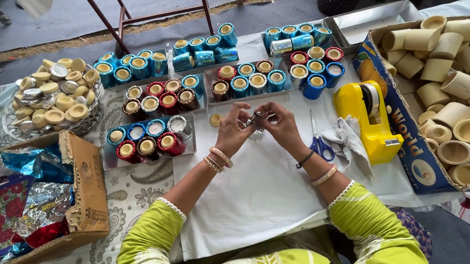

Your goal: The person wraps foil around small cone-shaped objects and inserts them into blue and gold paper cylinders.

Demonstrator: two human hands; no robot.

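Note:
My left hand (pixel 233 127) and my right hand (pixel 281 124) meet over the white cloth (pixel 264 184), both pinching one small silver-foil-wrapped cup (pixel 257 121). The cup is mostly hidden by my fingers. Bangles sit on both wrists, and I wear yellow-green sleeves. One bare beige cup (pixel 214 120) lies on the cloth just left of my left hand. Blue-handled scissors (pixel 318 143) lie right of my right hand.
Metal trays (pixel 111 158) hold several foil-wrapped cups in blue, red and silver. A wire basket (pixel 9 125) of beige lids stands left. A yellow tape dispenser (pixel 371 121) and a cardboard box (pixel 407 143) of bare cups stand right. A box of foil sheets (pixel 82 187) sits lower left.

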